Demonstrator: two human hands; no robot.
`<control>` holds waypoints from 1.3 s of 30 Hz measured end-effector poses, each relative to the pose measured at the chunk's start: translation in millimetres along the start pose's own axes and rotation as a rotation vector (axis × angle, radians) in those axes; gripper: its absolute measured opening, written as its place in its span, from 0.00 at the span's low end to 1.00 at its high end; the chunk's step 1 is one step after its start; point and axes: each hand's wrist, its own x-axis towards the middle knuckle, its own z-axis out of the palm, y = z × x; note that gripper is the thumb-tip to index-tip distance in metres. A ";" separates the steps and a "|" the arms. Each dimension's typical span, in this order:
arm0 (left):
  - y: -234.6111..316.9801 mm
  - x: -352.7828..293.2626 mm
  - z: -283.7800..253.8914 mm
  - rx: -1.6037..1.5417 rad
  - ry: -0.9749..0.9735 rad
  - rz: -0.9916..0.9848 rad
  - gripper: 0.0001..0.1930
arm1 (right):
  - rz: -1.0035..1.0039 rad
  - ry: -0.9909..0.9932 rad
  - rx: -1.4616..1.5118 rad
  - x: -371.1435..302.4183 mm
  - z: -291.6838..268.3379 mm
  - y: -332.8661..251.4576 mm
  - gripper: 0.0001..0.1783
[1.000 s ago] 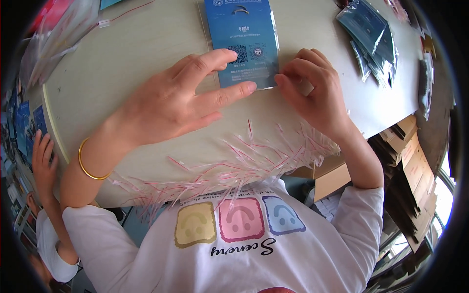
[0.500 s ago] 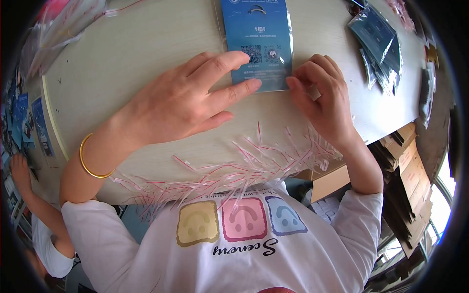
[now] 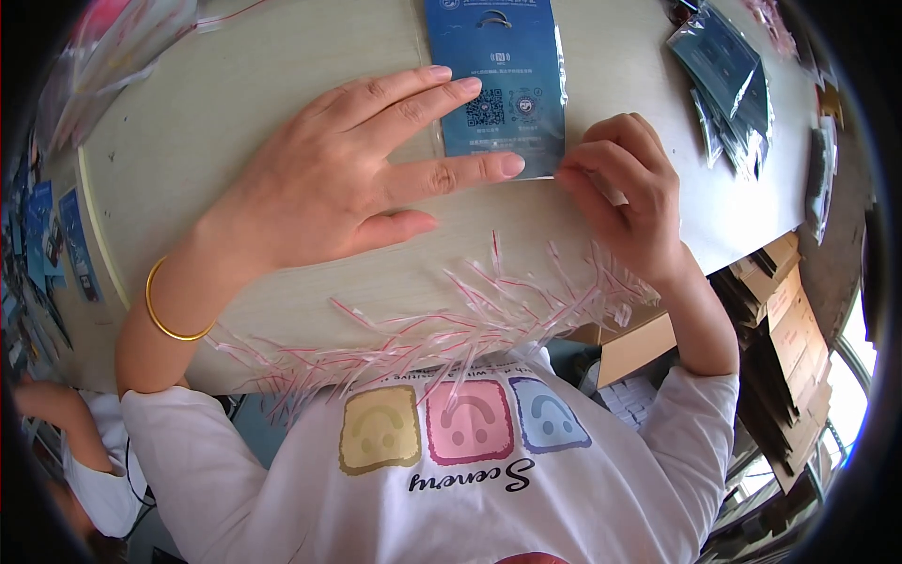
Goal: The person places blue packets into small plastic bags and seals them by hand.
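A blue printed card (image 3: pixel 512 66) in a clear plastic sleeve lies on the table, reaching past the top of the view. It bears a square code and has a slot-like hole near its far end. My left hand (image 3: pixel 329 174) is open, palm down, its spread fingertips resting on the card's left side and near edge. At the near right corner, my right hand (image 3: pixel 628 188) is closed in a pinch, thumb and forefinger on the sleeve's edge. Just what part they grip is too small to see.
Many clear strips with red lines (image 3: pixel 451 324) litter the near table edge. Sleeved blue cards (image 3: pixel 723 75) are piled at the far right, plastic bags (image 3: pixel 127 66) at the far left. Flattened cardboard (image 3: pixel 785 348) stands at right. Another person's arm (image 3: pixel 70 414) shows at left.
My left hand has shifted slightly left and its fingers have straightened along the card. My right hand has moved slightly nearer, still pinching at the corner. The other person's hand has drawn back.
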 end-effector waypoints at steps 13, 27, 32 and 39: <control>-7.8 0.4 0.6 -0.027 0.008 0.072 0.46 | -0.026 -0.001 0.191 -1.4 -1.9 8.6 0.13; -1.4 6.9 -2.8 0.041 0.098 0.058 0.32 | -0.403 0.014 -0.102 -2.4 2.5 14.0 0.22; 0.1 5.6 6.2 0.001 0.209 0.157 0.18 | -0.286 0.033 0.058 -4.0 2.1 19.2 0.19; 4.1 4.2 12.6 -0.025 0.304 0.185 0.10 | -0.174 0.060 0.091 -3.1 5.1 10.4 0.17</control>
